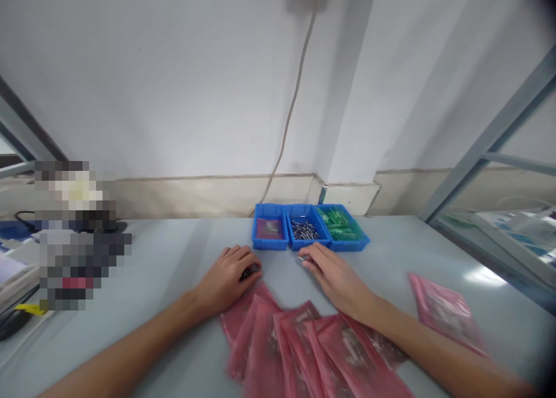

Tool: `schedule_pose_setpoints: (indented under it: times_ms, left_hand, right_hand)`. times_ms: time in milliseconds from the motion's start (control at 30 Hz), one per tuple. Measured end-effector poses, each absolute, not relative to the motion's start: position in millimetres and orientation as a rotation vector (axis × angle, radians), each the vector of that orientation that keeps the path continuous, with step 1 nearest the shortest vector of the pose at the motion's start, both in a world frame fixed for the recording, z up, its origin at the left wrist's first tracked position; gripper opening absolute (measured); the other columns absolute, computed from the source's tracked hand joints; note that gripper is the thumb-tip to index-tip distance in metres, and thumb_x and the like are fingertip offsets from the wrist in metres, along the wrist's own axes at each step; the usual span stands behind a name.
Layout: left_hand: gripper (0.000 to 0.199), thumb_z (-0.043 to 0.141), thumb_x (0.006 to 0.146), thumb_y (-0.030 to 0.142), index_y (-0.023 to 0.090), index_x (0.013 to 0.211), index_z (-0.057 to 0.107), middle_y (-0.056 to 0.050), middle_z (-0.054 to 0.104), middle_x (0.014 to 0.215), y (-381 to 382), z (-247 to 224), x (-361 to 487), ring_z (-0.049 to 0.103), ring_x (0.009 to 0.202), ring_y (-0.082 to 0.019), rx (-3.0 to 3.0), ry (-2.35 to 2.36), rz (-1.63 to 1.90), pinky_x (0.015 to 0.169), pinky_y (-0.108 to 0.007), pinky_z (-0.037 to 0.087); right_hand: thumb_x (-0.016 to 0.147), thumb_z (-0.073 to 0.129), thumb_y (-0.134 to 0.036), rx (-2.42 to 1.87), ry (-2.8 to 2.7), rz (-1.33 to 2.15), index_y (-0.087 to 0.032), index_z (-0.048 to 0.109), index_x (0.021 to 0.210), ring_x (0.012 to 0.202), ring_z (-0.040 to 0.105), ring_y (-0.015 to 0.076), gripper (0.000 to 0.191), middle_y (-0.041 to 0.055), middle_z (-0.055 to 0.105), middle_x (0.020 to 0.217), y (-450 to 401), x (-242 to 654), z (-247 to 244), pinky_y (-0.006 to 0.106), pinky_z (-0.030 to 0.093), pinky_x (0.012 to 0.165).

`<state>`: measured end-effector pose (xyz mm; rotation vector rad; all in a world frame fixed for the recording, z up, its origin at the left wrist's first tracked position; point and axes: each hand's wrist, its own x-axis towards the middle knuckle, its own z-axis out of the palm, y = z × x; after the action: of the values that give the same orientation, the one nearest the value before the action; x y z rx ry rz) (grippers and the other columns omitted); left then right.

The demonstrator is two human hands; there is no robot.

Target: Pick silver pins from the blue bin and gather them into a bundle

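My left hand (228, 276) is curled on the table around several small dark and shiny metal pieces (249, 271), whose exact kind I cannot make out. Between the thumb and fingers of my right hand (332, 273) is a thin, shiny metal piece (301, 259), just in front of the middle blue bin (310, 245). That bin holds many loose, short metal pieces (304, 230) that look like screws or pins. Below both hands, several pink plastic bags (278, 346) lie fanned out and overlapping, with parts showing through some of them. My right forearm crosses over the bags at the right.
The left blue bin (270, 246) has a pink bag inside; the right blue bin (347, 246) holds green packets (341, 224). More pink bags (449, 311) lie on the table at right. A blurred-out person (82, 241) is at far left, beside papers and cables. A cable (292, 108) hangs down the wall.
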<state>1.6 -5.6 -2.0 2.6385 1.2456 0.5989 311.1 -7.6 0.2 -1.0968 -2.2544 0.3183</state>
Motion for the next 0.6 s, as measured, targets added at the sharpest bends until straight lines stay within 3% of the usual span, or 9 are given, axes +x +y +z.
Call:
schedule_pose_setpoints:
  times_ms: [167, 400, 600]
  left_hand:
    - [0.005, 0.064, 0.105, 0.028, 0.024, 0.109, 0.065, -0.003, 0.067, 0.108, -4.4, -1.0, 2.9, 0.059, 0.101, -0.025, 2.629, 1.257, 0.613, 0.091, -0.041, 0.042]
    - [0.006, 0.062, 0.106, 0.028, 0.024, 0.110, 0.064, -0.004, 0.067, 0.109, -3.8, 0.2, 3.1, 0.059, 0.102, -0.025, 2.615, 1.234, 0.610, 0.092, -0.041, 0.042]
    - [0.006, 0.061, 0.107, 0.029, 0.024, 0.110, 0.065, -0.004, 0.067, 0.108, -4.2, -0.5, 3.3, 0.059, 0.102, -0.025, 2.610, 1.229, 0.618, 0.092, -0.041, 0.042]
  right_hand:
    - [0.113, 0.044, -0.029, -1.135, -2.212, 0.425, -0.027, 0.059, 0.121, 0.105, 0.068, 0.0259, 0.018, 0.0072, 0.070, 0.115, -7.7, 312.6, 1.9, 0.040, 0.053, 0.091]
    - [0.111, 0.048, -0.038, -1.257, -2.090, 0.604, -0.026, 0.060, 0.099, 0.084, 0.066, 0.0220, 0.020, 0.0006, 0.070, 0.091, -11.7, 314.7, 12.0, 0.034, 0.047, 0.076]
    - [0.111, 0.047, -0.041, -1.303, -2.079, 0.642, -0.027, 0.059, 0.102, 0.076, 0.064, 0.0204, 0.021, -0.0023, 0.068, 0.084, -10.9, 315.4, 13.4, 0.031, 0.043, 0.071]
